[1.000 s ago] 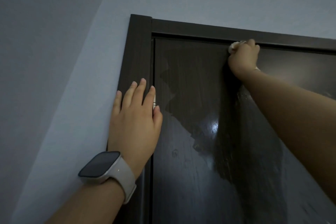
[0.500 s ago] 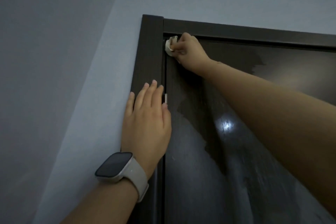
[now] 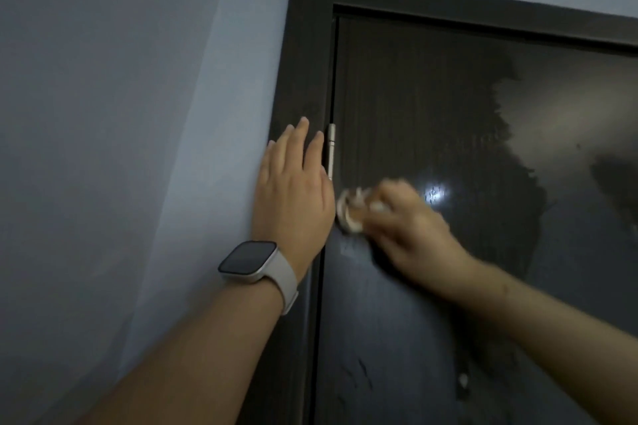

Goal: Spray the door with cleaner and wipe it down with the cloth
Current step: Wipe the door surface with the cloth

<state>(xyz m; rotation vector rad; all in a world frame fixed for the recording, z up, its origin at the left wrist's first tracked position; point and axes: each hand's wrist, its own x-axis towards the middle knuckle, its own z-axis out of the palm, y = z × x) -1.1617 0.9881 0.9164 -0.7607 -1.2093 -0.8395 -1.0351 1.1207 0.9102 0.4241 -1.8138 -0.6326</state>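
Two hands work at the upper hinge side of the dark door (image 3: pixel 431 114). The left hand (image 3: pixel 293 197) lies flat, fingers (image 3: pixel 303 134) straight and together, braced on the door frame (image 3: pixel 303 45) just beside the metal hinge (image 3: pixel 331 155); it holds nothing, and a pale watch (image 3: pixel 255 262) sits on its wrist. The right hand (image 3: pixel 411 228), blurred with motion, has its fingers curled round a small bunched cloth (image 3: pixel 350 214), pressing it to the door panel just right of the left hand and below the hinge.

The door shows a darker wet-looking patch across its upper left, while a paler, hazy area remains to the right and lower down, so by my judgement the wiping is only partly done.

Risks from here: the cloth is so close to the left hand and hinge that a hard stroke could knock the knuckles on the hinge or catch the fabric on it. The wad is small, so it could slip from the grip, leaving bare fingers to smear the panel. Leaning weight on the frame while reaching could upset balance. Streaks may dry where the passes do not overlap.

No spray bottle or other container is in view, so nothing can be said of the cleaner.
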